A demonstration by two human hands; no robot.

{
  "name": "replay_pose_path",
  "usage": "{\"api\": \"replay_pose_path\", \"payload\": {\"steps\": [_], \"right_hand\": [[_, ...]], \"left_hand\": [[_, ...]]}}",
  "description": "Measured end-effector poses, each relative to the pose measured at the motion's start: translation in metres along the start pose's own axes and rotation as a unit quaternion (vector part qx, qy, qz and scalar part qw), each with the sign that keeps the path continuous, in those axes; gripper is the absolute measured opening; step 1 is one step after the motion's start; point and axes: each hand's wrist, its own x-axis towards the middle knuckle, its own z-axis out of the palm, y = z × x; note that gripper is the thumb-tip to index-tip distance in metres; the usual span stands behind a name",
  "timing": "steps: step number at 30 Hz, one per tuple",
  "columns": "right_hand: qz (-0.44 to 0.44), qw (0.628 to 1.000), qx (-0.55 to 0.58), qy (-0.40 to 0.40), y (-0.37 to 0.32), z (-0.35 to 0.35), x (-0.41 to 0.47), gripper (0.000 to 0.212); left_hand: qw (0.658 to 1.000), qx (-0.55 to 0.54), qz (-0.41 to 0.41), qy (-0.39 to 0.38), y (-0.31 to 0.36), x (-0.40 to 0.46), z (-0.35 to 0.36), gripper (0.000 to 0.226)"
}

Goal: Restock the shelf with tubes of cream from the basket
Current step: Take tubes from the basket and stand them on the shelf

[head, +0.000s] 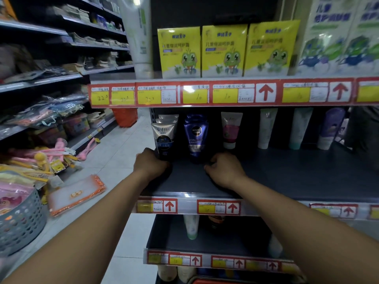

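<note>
While both hands are up on the middle shelf (287, 177), the left hand (150, 163) has its grip curled round the base of the front Softto tube (164, 140), far left. The right hand (224, 169) sits curled just beside the Nivea tube (195, 138), can't tell if it holds anything. I'd guess restocking is early, since most of the shelf is bare and only an orange rim (225, 281) shows at the bottom, maybe the basket

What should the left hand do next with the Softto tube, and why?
Probably let go and draw back. The left hand grips the foot of the Softto tube, which already stands upright on the shelf beside the Nivea tube. The right hand rests curled near it.
</note>
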Motion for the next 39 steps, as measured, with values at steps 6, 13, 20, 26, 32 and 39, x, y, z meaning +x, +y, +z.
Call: {"api": "replay_pose_path", "payload": {"steps": [6,13,20,26,32,39], "right_hand": [[-0.04,0.992,0.117,0.01,0.008,-0.026,-0.046,0.03],[-0.116,0.987,0.069,0.091,0.027,-0.046,-0.115,0.021],[-0.111,0.989,0.055,0.081,0.06,-0.06,-0.174,0.025],[-0.078,0.993,0.033,0.078,0.105,-0.057,-0.22,0.021],[-0.033,0.999,0.033,0.025,0.155,-0.028,-0.26,0.019],[0.056,0.995,0.02,-0.081,0.216,0.024,-0.295,0.014]], "left_hand": [[0.998,0.009,0.066,0.01,0.01,-0.051,0.0,0.029],[0.99,0.035,0.133,0.018,0.021,-0.113,0.009,0.02],[0.983,0.048,0.177,0.009,0.041,-0.182,0.034,0.013],[0.975,0.058,0.213,-0.009,0.049,-0.24,0.078,0.014],[0.969,0.066,0.222,-0.086,0.031,-0.276,0.14,0.021],[0.965,0.087,0.163,-0.184,-0.008,-0.297,0.21,0.011]]}}
